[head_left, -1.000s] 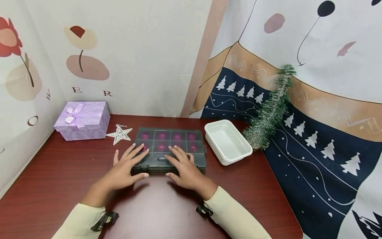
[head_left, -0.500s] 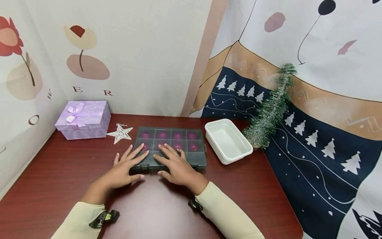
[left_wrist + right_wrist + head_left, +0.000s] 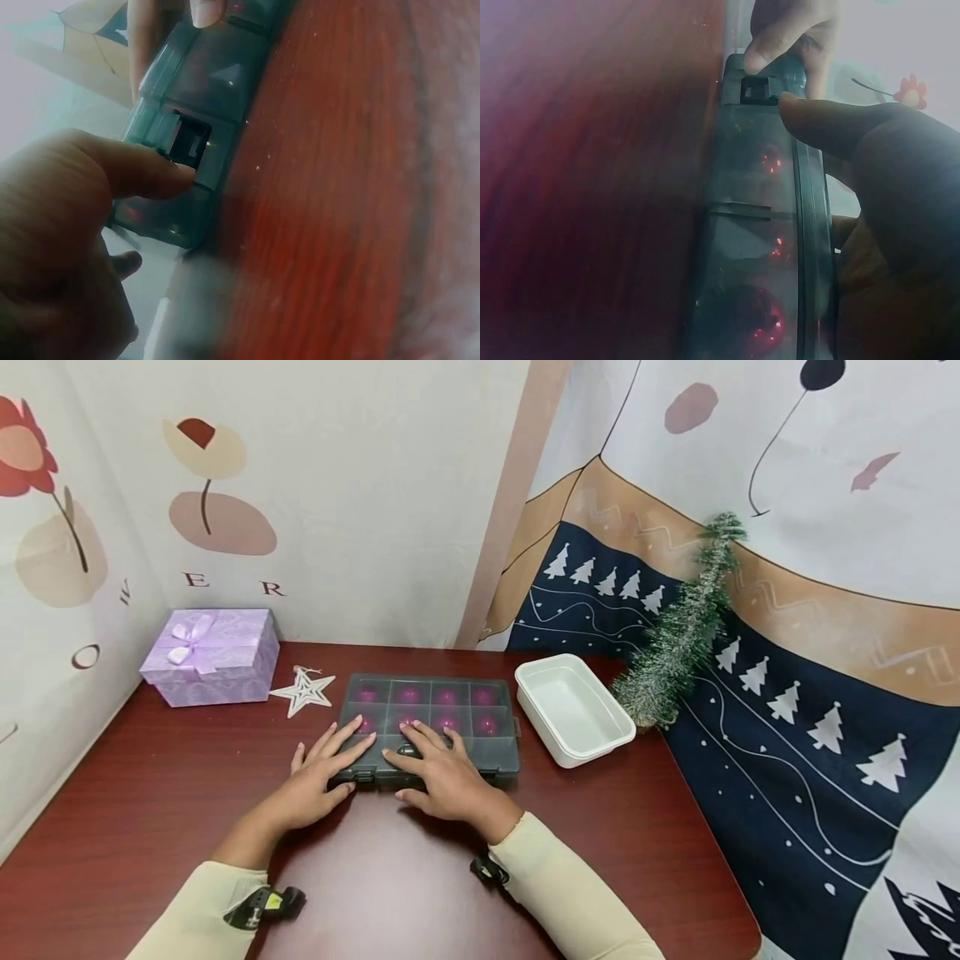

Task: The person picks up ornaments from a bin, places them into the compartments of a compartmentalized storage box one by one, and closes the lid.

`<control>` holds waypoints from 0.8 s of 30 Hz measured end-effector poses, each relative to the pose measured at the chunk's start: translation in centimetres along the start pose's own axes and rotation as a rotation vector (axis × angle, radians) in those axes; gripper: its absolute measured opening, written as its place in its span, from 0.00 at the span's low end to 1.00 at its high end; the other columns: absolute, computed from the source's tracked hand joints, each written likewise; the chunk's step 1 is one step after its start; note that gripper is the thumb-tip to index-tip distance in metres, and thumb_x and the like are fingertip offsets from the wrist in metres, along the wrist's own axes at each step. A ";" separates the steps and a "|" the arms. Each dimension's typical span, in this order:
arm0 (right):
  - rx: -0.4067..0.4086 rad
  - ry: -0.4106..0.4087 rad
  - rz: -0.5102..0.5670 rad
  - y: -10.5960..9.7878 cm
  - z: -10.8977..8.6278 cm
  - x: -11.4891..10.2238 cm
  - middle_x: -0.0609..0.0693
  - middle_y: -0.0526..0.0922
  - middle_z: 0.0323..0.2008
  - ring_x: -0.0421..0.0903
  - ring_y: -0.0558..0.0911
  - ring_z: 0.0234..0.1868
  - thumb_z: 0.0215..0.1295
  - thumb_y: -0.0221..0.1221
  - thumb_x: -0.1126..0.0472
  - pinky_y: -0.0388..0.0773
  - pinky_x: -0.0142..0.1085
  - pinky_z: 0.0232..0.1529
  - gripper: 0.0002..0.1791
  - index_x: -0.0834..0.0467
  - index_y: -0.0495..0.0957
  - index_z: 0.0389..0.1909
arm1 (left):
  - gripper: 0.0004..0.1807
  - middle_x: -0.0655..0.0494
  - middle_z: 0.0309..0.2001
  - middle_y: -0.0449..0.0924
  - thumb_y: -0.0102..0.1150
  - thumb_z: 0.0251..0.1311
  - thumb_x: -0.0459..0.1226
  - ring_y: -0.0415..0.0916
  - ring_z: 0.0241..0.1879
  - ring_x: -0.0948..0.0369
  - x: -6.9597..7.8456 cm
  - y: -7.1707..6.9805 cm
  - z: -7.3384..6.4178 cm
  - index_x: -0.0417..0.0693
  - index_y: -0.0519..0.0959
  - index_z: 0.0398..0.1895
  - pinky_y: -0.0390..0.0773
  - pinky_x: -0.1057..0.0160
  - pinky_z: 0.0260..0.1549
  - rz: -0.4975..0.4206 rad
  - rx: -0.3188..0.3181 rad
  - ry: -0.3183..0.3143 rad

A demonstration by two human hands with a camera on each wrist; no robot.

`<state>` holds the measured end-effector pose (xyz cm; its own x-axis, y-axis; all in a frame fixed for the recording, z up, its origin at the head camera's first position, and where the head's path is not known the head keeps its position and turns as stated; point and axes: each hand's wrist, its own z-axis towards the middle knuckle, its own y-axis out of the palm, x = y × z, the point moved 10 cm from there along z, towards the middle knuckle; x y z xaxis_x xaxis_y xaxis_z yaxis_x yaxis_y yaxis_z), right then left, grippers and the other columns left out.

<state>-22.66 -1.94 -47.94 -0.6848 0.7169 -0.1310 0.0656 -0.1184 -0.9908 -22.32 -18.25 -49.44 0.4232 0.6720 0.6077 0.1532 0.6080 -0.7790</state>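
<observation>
Both hands (image 3: pixel 375 772) rest flat on organizer box (image 3: pixel 431 714).

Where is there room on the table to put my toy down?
Bare table lies left of the left hand, in front of the gift box. Another patch lies right of the right hand, in front of the white tub. It is crowded around the grey case and star.

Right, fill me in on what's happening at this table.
A person has both hands on a dark, closed compartment case of pink baubles on the red-brown table. The left hand lies flat on the lid, its thumb at the front latch. The right hand rests on the lid beside it. A lilac gift box, a star ornament, an empty white tray and a small frosted tree stand around.
</observation>
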 end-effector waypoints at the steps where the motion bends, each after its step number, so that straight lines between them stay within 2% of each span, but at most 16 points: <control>1: 0.001 -0.001 -0.004 0.0 0.0 0.0 0.49 0.50 0.91 0.51 0.50 0.91 0.78 0.62 0.36 0.56 0.67 0.85 0.38 0.33 0.62 0.85 | 0.45 0.49 0.91 0.45 0.67 0.67 0.27 0.41 0.85 0.24 -0.1 0.0 0.0 0.57 0.65 0.86 0.35 0.09 0.69 0.011 0.004 -0.003; 9: 0.006 -0.002 -0.017 0.2 0.0 -0.1 0.49 0.50 0.91 0.51 0.50 0.91 0.77 0.62 0.36 0.56 0.66 0.85 0.40 0.32 0.61 0.86 | 0.45 0.50 0.90 0.48 0.68 0.67 0.28 0.43 0.85 0.26 -0.1 0.1 0.0 0.58 0.66 0.86 0.36 0.09 0.69 0.066 0.023 -0.012; 14: 0.008 0.000 -0.030 0.0 0.0 -0.1 0.49 0.50 0.91 0.51 0.51 0.91 0.77 0.62 0.35 0.57 0.66 0.84 0.40 0.32 0.61 0.86 | 0.44 0.49 0.90 0.48 0.69 0.68 0.29 0.44 0.84 0.25 0.1 -0.1 0.0 0.59 0.65 0.86 0.38 0.09 0.69 0.066 0.019 0.008; 19: 0.007 0.000 -0.033 0.1 0.1 -0.1 0.48 0.50 0.91 0.50 0.50 0.91 0.77 0.62 0.34 0.57 0.66 0.84 0.41 0.32 0.60 0.86 | 0.44 0.49 0.90 0.48 0.70 0.69 0.34 0.44 0.84 0.25 0.0 -0.1 0.1 0.60 0.65 0.86 0.38 0.09 0.69 0.056 0.008 0.011; 24: -0.002 0.004 -0.028 0.3 0.1 -0.1 0.48 0.50 0.91 0.50 0.50 0.91 0.77 0.62 0.35 0.58 0.66 0.84 0.41 0.32 0.60 0.86 | 0.44 0.48 0.90 0.48 0.69 0.69 0.30 0.44 0.84 0.25 0.1 -0.1 0.0 0.59 0.65 0.86 0.39 0.09 0.69 0.057 0.005 0.022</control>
<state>-22.65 -2.06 -48.19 -0.6838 0.7223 -0.1033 0.0479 -0.0969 -0.9941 -22.27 -18.26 -49.32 0.4504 0.6963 0.5589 0.1240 0.5711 -0.8115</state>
